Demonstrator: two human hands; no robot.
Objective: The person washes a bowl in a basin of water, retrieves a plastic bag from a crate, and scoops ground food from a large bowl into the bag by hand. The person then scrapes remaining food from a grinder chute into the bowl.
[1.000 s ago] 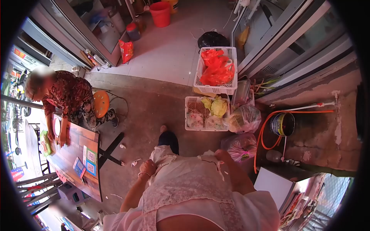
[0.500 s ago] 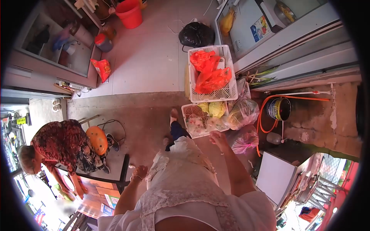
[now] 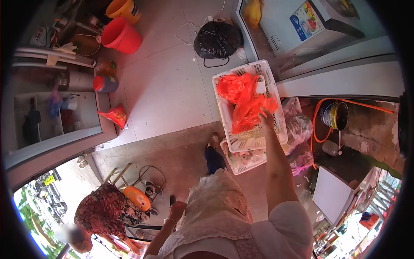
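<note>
My right hand (image 3: 266, 117) reaches over the upper white basket (image 3: 278, 116), its fingers at the edge of a red plastic bag (image 3: 248, 113) inside; what the fingers hold, if anything, is too small to tell. My left hand (image 3: 177, 210), with a bracelet at the wrist, hangs beside the white lace apron (image 3: 213, 203), its fingers curled. A second white basket (image 3: 237, 167) shows partly beneath the upper one. Clear plastic bags (image 3: 299, 128) stand to the right of the baskets.
A black bag (image 3: 217, 39) lies on the floor beyond the baskets. A red bucket (image 3: 122, 36) and a yellow bucket (image 3: 123, 11) stand at upper left. At lower left a person (image 3: 103, 207) bends near an orange stool (image 3: 136, 197). A paint bucket (image 3: 334, 115) is at right.
My right hand has moved forward from beside the apron to the red bag in the upper basket. My left hand stays low near the apron. The view has turned and come closer to the baskets.
</note>
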